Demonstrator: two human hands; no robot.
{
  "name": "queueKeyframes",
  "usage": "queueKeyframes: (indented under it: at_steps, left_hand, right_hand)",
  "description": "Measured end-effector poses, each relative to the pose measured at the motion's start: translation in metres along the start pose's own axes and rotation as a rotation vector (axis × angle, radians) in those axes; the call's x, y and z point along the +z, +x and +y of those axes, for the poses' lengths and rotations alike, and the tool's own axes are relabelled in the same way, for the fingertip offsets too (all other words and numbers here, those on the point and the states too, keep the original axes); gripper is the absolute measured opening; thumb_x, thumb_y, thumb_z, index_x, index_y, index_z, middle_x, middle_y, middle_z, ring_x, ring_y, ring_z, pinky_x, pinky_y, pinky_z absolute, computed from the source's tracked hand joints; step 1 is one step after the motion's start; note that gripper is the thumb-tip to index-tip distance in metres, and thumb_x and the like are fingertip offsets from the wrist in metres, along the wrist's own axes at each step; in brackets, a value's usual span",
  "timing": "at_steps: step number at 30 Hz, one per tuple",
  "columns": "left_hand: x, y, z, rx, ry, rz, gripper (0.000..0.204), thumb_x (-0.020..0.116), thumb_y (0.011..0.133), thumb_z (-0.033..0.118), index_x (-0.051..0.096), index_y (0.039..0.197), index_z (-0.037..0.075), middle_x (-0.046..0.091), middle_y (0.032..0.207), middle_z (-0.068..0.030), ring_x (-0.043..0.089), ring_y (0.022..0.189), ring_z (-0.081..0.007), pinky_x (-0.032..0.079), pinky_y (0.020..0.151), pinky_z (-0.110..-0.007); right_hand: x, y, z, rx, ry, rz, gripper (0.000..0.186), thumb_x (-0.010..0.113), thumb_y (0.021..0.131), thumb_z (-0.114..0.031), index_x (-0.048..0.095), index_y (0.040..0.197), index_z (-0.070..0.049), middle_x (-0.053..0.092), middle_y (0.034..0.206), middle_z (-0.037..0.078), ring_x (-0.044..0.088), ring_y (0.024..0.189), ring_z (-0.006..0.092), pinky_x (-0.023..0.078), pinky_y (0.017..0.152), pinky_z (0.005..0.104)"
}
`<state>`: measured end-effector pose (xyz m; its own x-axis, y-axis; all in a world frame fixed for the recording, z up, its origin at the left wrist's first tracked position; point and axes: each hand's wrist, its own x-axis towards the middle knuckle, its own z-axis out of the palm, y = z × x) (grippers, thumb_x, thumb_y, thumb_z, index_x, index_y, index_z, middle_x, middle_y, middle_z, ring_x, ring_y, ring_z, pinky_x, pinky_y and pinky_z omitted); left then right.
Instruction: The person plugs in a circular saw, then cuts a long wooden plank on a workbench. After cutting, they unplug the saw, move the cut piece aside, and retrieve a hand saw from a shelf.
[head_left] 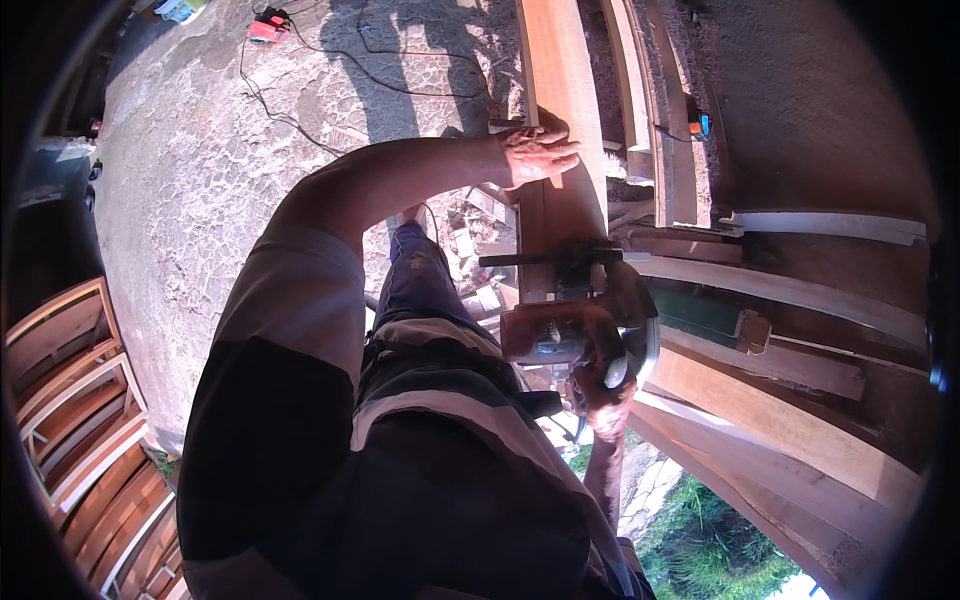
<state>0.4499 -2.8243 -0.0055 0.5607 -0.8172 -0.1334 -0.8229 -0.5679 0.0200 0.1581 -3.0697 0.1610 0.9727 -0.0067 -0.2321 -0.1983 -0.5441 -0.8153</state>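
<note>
A long pale-brown plank (553, 65) runs from the top of the head view down toward my body. My left hand (540, 155) rests on its upper face with the fingers stretched out. Lower on the plank sits a dark, metallic power tool (545, 330), apparently a circular saw, with a bar sticking out to the left. My right hand (605, 385) is wrapped round the tool's rear handle, partly in shadow. The tool hides part of the plank beneath it, and any blade is not visible.
Stacked boards (780, 420) lie along the right, with a small orange-and-blue object (700, 126) farther up. A red tool (268, 30) and cords lie on the rough concrete floor (170, 200). Wooden frames (70, 390) stand at lower left; grass (700, 540) shows at lower right.
</note>
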Motion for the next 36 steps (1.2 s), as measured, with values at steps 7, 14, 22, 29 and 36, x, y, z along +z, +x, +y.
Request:
queueKeyframes:
  at_steps: [7, 14, 22, 29, 36]
  left_hand:
    - [0.001, -0.006, -0.013, -0.161, 0.112, 0.132, 0.078, 0.068, 0.073, 0.024, 0.045, 0.144, 0.000, 0.039, 0.151, -0.0169, 0.033, 0.144, -0.0361, 0.008, 0.123, -0.057]
    - [-0.002, -0.006, -0.033, -0.040, 0.101, 0.159, 0.063, 0.066, 0.078, 0.022, 0.052, 0.136, 0.003, 0.048, 0.143, -0.0143, 0.045, 0.132, -0.0317, 0.014, 0.123, -0.055]
    - [-0.013, -0.003, -0.049, 0.082, 0.076, 0.151, 0.044, 0.062, 0.084, 0.019, 0.058, 0.126, 0.008, 0.056, 0.126, -0.0094, 0.054, 0.120, -0.0238, 0.021, 0.122, -0.052]
    - [-0.015, -0.015, -0.056, 0.013, -0.109, 0.109, 0.041, 0.052, 0.096, 0.015, 0.053, 0.137, 0.014, 0.048, 0.146, -0.0076, 0.044, 0.138, -0.0247, 0.017, 0.124, -0.051]
    - [-0.020, -0.133, 0.064, -0.994, -1.099, 0.551, 0.045, 0.071, 0.089, 0.032, 0.056, 0.119, 0.002, 0.061, 0.114, -0.0194, 0.061, 0.102, -0.0326, 0.049, 0.081, -0.043]
  right_hand:
    - [0.006, 0.016, -0.010, 0.046, 0.064, 0.030, 0.027, 0.069, 0.077, -0.005, 0.063, 0.103, -0.001, 0.065, 0.083, 0.005, 0.059, 0.075, 0.0131, 0.050, 0.069, 0.0309]
    - [0.010, 0.029, -0.012, 0.024, 0.034, 0.028, 0.024, 0.071, 0.076, -0.006, 0.062, 0.097, -0.002, 0.063, 0.077, 0.003, 0.059, 0.069, 0.0127, 0.049, 0.064, 0.0311]
    - [0.015, 0.048, -0.025, -0.061, 0.023, 0.043, 0.018, 0.069, 0.076, -0.006, 0.060, 0.091, -0.002, 0.060, 0.072, 0.005, 0.056, 0.063, 0.0142, 0.047, 0.058, 0.0327]
    - [0.019, 0.065, -0.030, -0.052, 0.073, 0.030, 0.023, 0.067, 0.077, -0.005, 0.063, 0.099, -0.001, 0.063, 0.078, 0.008, 0.059, 0.067, 0.0187, 0.049, 0.061, 0.0349]
    - [0.020, 0.078, -0.044, -0.085, 0.109, -0.010, 0.041, 0.068, 0.079, -0.007, 0.063, 0.119, 0.000, 0.072, 0.095, 0.014, 0.067, 0.084, 0.0232, 0.054, 0.076, 0.0370]
